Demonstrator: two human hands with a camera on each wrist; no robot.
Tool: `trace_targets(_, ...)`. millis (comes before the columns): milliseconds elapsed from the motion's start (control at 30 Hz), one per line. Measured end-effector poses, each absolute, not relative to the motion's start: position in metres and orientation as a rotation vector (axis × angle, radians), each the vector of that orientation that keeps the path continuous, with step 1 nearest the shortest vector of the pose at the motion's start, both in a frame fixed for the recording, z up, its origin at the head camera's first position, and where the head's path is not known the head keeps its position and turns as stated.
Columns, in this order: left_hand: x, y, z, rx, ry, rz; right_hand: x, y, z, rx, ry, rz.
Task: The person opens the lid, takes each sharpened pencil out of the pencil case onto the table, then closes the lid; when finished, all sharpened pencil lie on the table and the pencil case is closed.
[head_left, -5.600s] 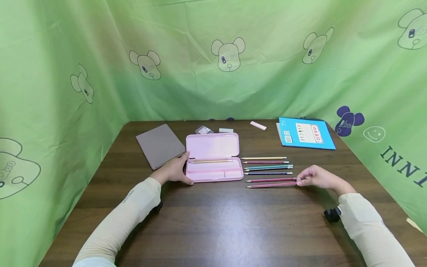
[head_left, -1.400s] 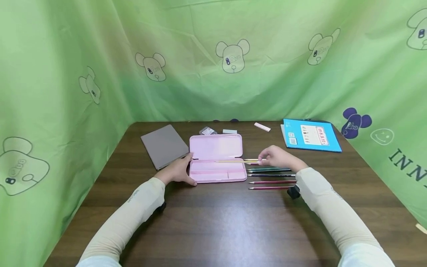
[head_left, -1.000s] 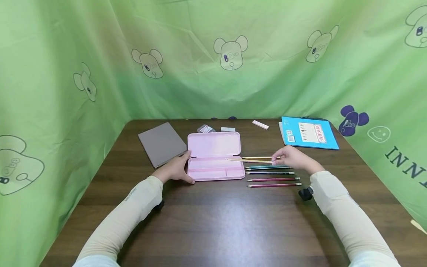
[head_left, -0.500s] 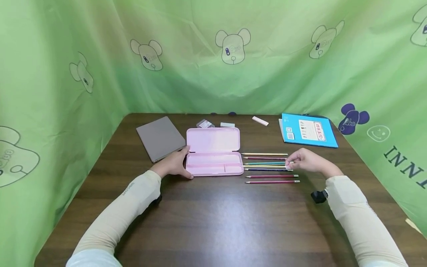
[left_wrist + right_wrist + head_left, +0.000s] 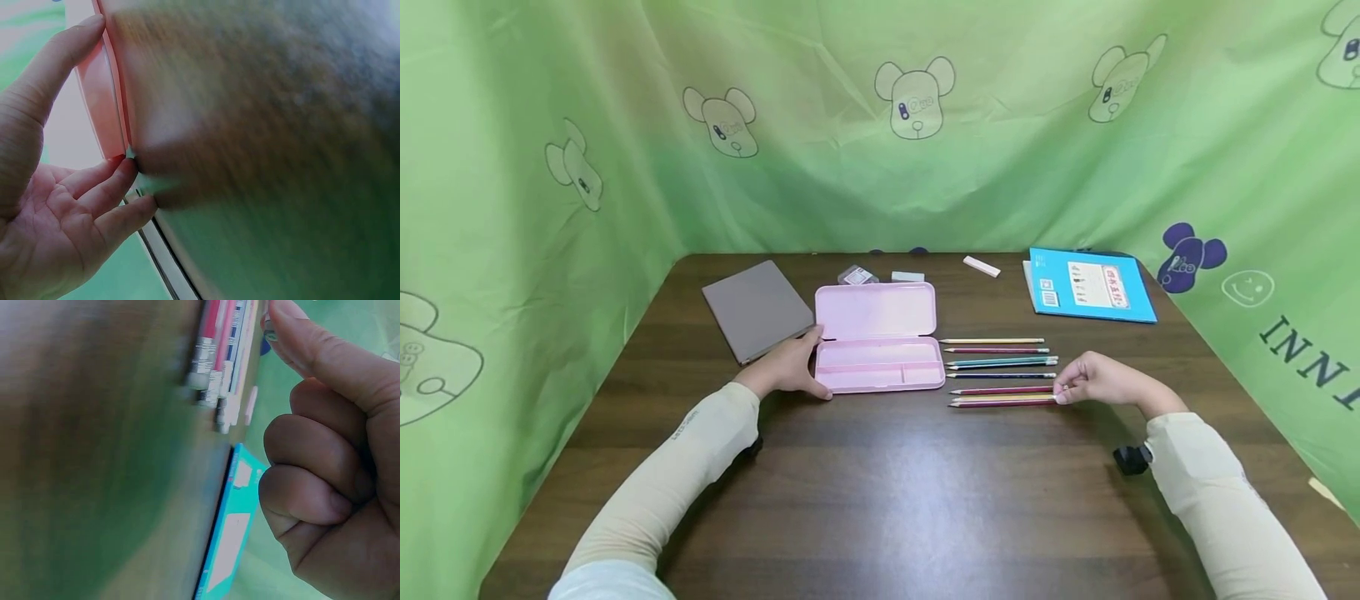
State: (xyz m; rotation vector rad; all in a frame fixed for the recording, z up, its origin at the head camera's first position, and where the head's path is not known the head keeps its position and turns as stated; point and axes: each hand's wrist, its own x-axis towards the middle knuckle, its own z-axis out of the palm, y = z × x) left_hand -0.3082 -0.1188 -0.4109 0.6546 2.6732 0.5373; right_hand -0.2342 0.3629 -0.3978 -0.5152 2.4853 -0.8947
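Note:
A pink pencil case (image 5: 880, 377) lies open on the table, lid back, with nothing in its compartments. My left hand (image 5: 786, 367) holds its left end, thumb at the near corner and fingers by the hinge side. In the left wrist view the thumb and fingertips touch the pink case (image 5: 100, 100). My right hand (image 5: 1101, 385) pinches the eraser end of a yellow pencil (image 5: 1003, 398), which overlaps the nearest red pencils (image 5: 1000, 390). Right of the case, several pencils lie in a row, points to the left, including a teal pencil (image 5: 1000, 362) and a dark blue pencil (image 5: 1000, 376).
A grey notebook (image 5: 758, 308) lies left of the case. Behind the lid are a small clear-and-dark item (image 5: 857, 275) and a pale blue block (image 5: 907, 277). A pale pink bar (image 5: 981, 267) and a blue book (image 5: 1090, 283) lie at the back right. Green curtain (image 5: 820, 167) surrounds the table.
The yellow pencil, earlier inside the case, has come out in my right hand and moved right, then nearer along the row to the red pencils. My left hand stays at the case.

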Motion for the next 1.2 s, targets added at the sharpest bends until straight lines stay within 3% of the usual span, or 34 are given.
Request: trace_targets(1200,-0.3114,-0.1195,-0.4130,0.653,2.681,0.556,-0.2337,0.3626,-0.4067,-0.423,2.506,-0.861)
